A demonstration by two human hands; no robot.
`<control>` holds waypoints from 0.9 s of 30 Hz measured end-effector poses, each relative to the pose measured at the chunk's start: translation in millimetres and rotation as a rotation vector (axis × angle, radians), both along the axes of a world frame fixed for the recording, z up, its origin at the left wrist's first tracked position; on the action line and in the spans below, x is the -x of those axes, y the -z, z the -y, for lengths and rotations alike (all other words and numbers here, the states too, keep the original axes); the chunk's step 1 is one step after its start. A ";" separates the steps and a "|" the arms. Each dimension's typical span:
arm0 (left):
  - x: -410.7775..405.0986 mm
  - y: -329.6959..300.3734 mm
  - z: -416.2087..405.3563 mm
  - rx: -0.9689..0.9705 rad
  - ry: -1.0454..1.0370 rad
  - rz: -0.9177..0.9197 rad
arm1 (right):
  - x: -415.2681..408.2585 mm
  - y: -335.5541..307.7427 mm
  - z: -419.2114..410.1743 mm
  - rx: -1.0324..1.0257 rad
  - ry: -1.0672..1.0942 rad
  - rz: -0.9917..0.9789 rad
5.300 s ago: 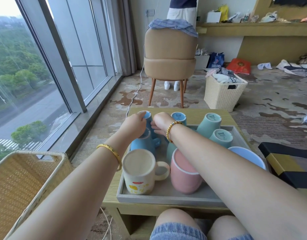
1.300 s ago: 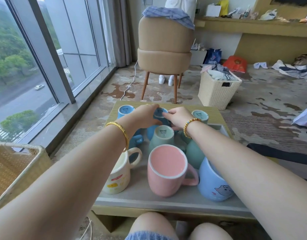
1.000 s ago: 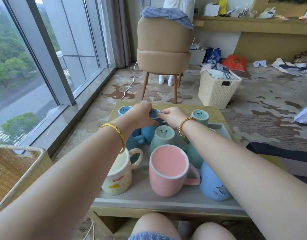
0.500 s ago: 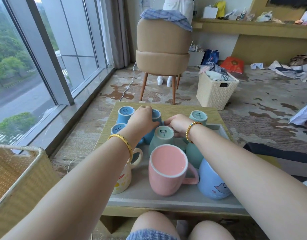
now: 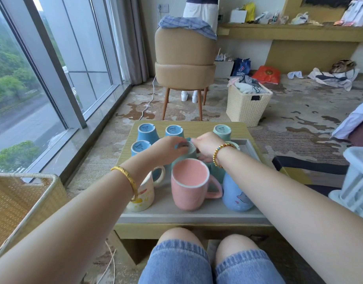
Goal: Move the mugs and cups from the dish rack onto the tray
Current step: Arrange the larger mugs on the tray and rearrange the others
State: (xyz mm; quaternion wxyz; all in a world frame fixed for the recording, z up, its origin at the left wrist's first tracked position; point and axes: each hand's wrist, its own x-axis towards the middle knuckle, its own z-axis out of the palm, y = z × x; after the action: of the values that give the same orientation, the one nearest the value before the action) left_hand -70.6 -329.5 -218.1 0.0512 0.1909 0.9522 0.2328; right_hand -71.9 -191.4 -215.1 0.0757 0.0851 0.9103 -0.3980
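- Meeting over one upturned green cup (image 5: 189,154) near the middle of the grey tray (image 5: 188,215), both hands now sit nearer the body than half a second ago, when they worked further back among the blue cups.
- Left hand (image 5: 168,149): fingers curled over the cup's left rim and base, touching it; gold bangle (image 5: 128,181) on the wrist.
- Right hand (image 5: 207,145): fingers curled toward the same cup from the right, tips at its base edge; whether pinching or only touching cannot be told. Beaded bracelet (image 5: 220,153) on the wrist.
- Showing freely now, a second blue cup (image 5: 174,132) in the back row, half hidden by the left hand earlier.
- Standing upside down on the wooden surface (image 5: 199,128) behind and left of the tray: blue cup at far left (image 5: 147,133), another blue cup (image 5: 140,147) nearer, and a pale green cup (image 5: 222,133) at the back right.
- Standing upright at the tray's front: pink mug (image 5: 189,187) in the middle, cream mug (image 5: 144,194) to its left partly under the left forearm, blue mug with a cat print (image 5: 237,197) to its right.
- Further out: woven basket (image 5: 19,203) at the left, white rack (image 5: 358,181) at the right edge, tan chair (image 5: 184,56) and cream laundry basket (image 5: 247,103) on the carpet beyond.
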 end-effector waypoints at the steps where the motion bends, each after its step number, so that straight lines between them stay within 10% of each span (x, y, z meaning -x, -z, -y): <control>1: -5.0 1.1 1.0 0.004 0.005 -0.011 | -1.9 -1.7 1.8 -0.032 -0.015 0.015; 27: -0.6 4.3 12.0 0.222 -0.028 0.013 | -4.5 9.6 8.4 -0.004 -0.026 0.043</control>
State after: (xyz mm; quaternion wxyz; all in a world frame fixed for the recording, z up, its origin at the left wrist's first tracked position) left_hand -70.0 -341.5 -222.4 0.0751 0.1690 0.9744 0.1276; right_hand -67.4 -199.8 -224.7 0.1001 0.0817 0.9103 -0.3932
